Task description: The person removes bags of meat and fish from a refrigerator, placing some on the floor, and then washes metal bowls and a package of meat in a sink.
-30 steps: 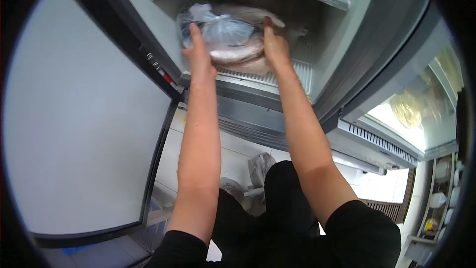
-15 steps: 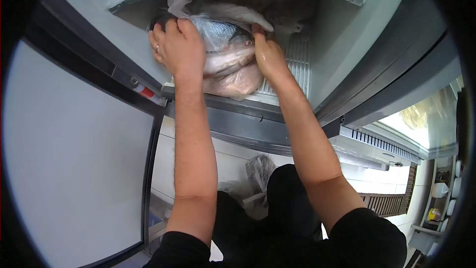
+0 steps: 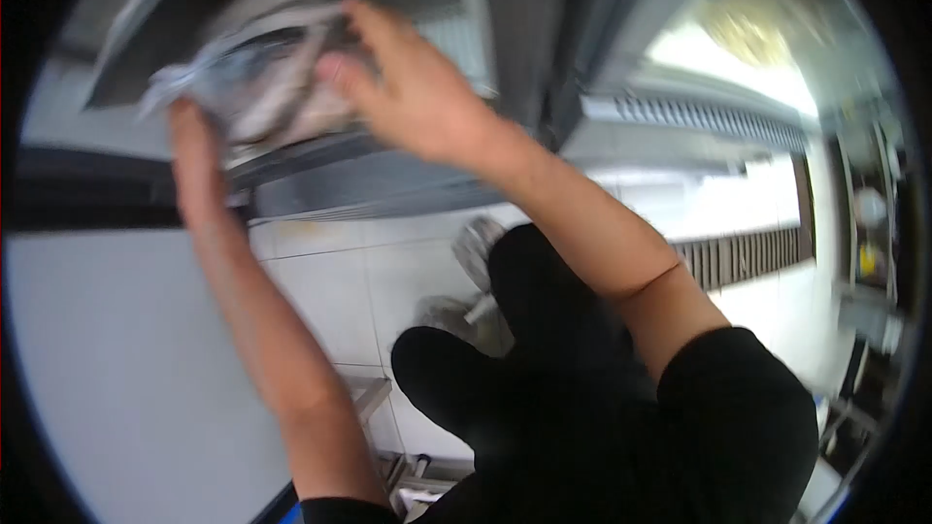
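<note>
A fish in a clear plastic bag lies in the open fridge or freezer compartment, blurred by motion. Pinkish bagged contents show beneath it, near the front edge. My left hand is at the left end of the fish bag, by its crumpled plastic; its fingers are hidden and smeared. On the right side of the bag, my right hand has thumb and forefinger spread apart, fingertips close to the fish, with nothing between them.
The cabinet's front ledge runs below the compartment, and a pale door stands open at left. A lit glass-fronted case is at upper right. A plastic bag sits on the tiled floor by my legs.
The view has swung, shifting the compartment leftward. My right hand has come off the fish's head, fingers now apart; my left hand has dropped from atop the fish to the bag's left end.
</note>
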A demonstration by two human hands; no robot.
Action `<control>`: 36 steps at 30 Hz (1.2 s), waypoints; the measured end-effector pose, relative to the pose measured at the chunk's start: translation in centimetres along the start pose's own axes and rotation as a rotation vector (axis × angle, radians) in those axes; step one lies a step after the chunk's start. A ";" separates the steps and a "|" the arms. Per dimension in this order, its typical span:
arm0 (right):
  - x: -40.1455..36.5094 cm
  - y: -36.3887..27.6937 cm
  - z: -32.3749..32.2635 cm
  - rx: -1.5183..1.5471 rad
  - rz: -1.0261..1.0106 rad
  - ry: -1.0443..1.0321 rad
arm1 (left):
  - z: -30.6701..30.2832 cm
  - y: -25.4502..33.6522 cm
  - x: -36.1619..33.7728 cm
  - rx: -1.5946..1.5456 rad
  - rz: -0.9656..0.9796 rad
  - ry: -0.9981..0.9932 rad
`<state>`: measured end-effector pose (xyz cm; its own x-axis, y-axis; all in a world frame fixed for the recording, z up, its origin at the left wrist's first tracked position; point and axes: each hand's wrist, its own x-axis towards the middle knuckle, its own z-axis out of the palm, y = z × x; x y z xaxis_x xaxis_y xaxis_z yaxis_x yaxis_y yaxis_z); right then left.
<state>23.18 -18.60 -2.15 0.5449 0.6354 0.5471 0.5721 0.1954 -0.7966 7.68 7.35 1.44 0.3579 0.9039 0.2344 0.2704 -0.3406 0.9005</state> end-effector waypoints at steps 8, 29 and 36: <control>-32.7 7.8 -18.3 -0.471 0.415 -0.110 | -2.6 1.0 -4.4 0.315 0.422 0.189; -45.7 24.1 -12.8 -0.728 0.887 -0.849 | -1.8 0.3 -5.9 0.442 0.477 -0.023; -39.8 26.6 -4.6 -0.329 0.762 -1.228 | -1.4 1.1 -7.0 0.386 0.404 -0.008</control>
<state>19.48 -42.12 -43.97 0.0191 0.7562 -0.6541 0.5947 -0.5345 -0.6005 4.26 1.04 1.28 0.5078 0.6800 0.5289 0.4174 -0.7312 0.5395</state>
